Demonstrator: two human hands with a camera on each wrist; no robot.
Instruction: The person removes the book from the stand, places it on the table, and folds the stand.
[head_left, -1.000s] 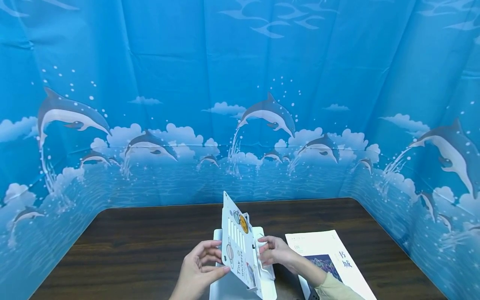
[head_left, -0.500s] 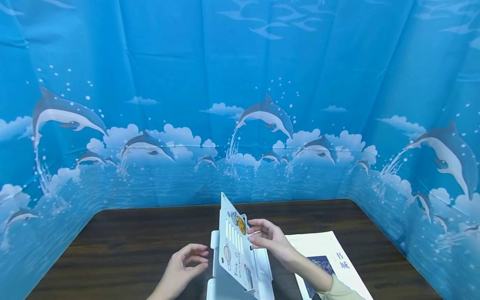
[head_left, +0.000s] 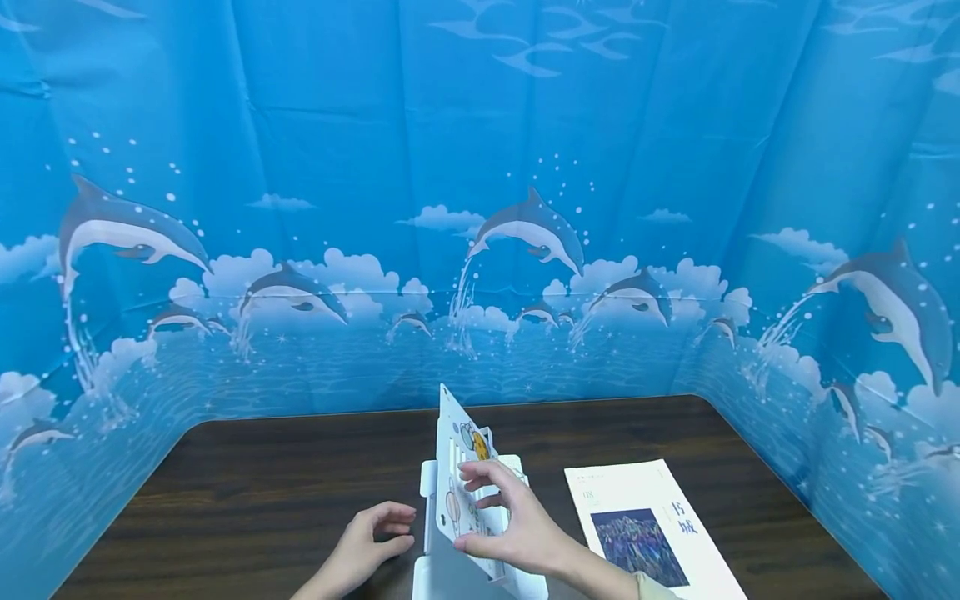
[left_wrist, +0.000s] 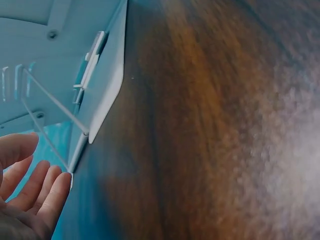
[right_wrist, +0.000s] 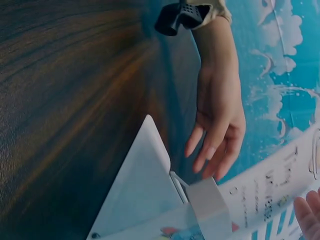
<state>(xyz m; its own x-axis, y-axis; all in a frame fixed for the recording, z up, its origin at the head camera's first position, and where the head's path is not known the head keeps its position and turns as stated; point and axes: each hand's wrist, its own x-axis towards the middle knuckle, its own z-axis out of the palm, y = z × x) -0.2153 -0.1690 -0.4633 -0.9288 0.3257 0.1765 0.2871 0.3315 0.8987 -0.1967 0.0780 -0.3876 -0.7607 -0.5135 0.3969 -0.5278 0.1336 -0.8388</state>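
A white book stand [head_left: 447, 467] printed with planets and "Tiny universe" stands on the table, its panel tilted up from a flat base. My right hand [head_left: 513, 525] reaches across the printed face, thumb and fingers spread apart. Its fingertips [right_wrist: 309, 212] lie over that face in the right wrist view, gripping nothing. On the stand's left, my left hand [head_left: 367, 542] hovers low by the table with loosely bent fingers and holds nothing. The left wrist view shows a wire prop [left_wrist: 57, 102] behind the panel, close above the left fingertips. The panel's lower part is partly hidden by the right hand.
To the right lies a white book [head_left: 641, 525] with a dark picture on its cover, beside the right forearm. The dark wood table [head_left: 262, 483] ends at the back against a blue dolphin curtain [head_left: 360, 208].
My left hand has let go of the panel's edge and drawn back left. My right hand has left the base's right side and moved left across the printed face.
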